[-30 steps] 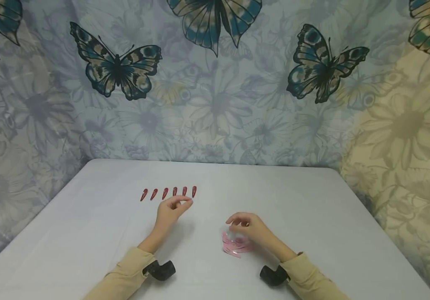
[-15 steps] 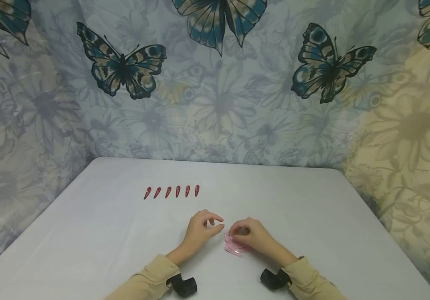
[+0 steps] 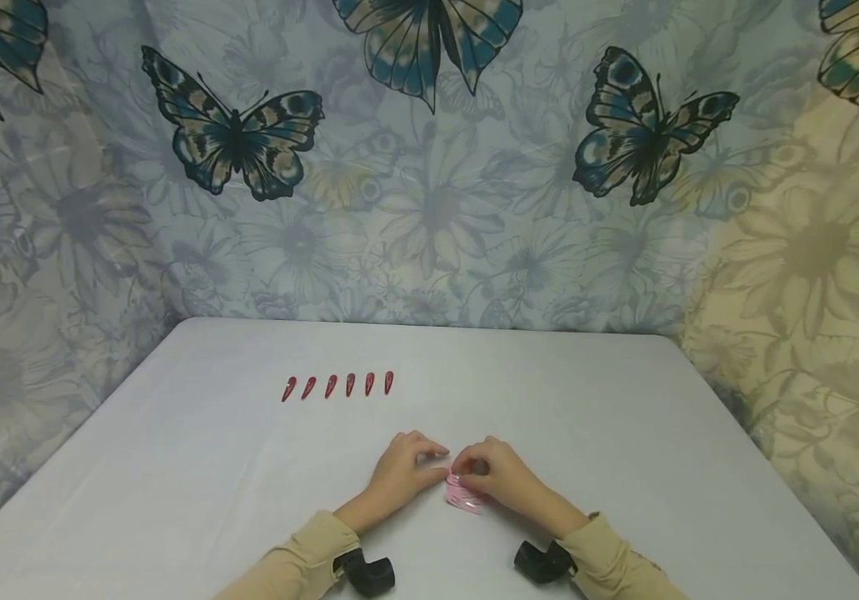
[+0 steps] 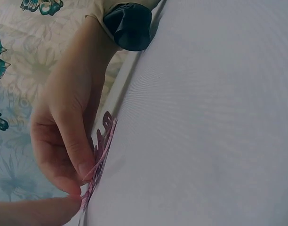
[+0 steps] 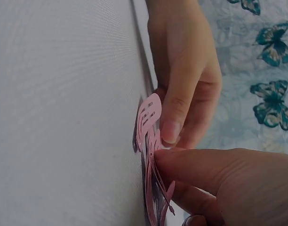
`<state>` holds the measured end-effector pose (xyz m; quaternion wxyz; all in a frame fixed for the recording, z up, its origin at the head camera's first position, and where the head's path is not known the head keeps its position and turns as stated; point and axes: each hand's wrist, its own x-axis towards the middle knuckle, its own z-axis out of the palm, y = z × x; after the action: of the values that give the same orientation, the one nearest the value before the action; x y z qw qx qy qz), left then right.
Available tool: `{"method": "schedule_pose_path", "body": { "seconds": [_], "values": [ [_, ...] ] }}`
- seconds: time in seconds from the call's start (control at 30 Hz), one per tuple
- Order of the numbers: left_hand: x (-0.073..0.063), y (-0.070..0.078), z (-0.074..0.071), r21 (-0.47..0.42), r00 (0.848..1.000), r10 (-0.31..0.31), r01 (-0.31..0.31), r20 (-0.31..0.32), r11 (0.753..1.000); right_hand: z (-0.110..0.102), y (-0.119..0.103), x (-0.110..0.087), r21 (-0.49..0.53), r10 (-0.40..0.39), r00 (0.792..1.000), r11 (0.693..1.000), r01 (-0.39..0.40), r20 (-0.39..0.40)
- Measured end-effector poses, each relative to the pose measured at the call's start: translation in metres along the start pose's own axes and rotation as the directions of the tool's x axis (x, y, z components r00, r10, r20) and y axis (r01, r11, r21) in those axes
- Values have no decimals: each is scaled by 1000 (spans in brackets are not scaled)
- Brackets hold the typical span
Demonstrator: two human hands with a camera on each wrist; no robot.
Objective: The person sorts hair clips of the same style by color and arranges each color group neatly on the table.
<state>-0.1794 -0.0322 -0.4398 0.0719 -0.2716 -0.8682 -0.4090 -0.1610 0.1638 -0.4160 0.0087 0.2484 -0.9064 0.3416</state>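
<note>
Pink snap hair clips (image 3: pixel 463 498) lie in a loose pile on the white table. My right hand (image 3: pixel 506 473) is over the pile, its thumb and index finger pinching at a pink hair clip among the others. From the left, my left hand (image 3: pixel 402 472) reaches the pile's edge; its thumb tip is by the clips, with a gap to the index finger above. In the right wrist view, the rounded end of one pink clip (image 5: pixel 151 113) stands up beside the left thumb. Several red snap hair clips (image 3: pixel 350 385) form a row farther back on the left.
The white table (image 3: pixel 586 400) reaches back to a fabric backdrop (image 3: pixel 436 208) printed with butterflies and flowers. A black wrist camera (image 3: pixel 369 575) sits at the left cuff, another black camera (image 3: pixel 541 562) at the right cuff.
My left hand has moved from the row of red clips right and nearer to the pink pile. My right hand has lowered onto the pile, its fingers drawing together. The red row stays put.
</note>
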Motion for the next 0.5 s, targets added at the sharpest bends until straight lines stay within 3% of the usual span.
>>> {"method": "schedule_pose_path", "body": {
  "seconds": [0.27,0.5],
  "values": [
    [-1,0,1,66,1000,-4,3,11,998,0,-2,0,-63,-10,999,998,13,47],
    [0,-2,3,89,1000,7,-8,13,996,-2,-8,-2,-57,25,998,998,-21,57]
  ]
}}
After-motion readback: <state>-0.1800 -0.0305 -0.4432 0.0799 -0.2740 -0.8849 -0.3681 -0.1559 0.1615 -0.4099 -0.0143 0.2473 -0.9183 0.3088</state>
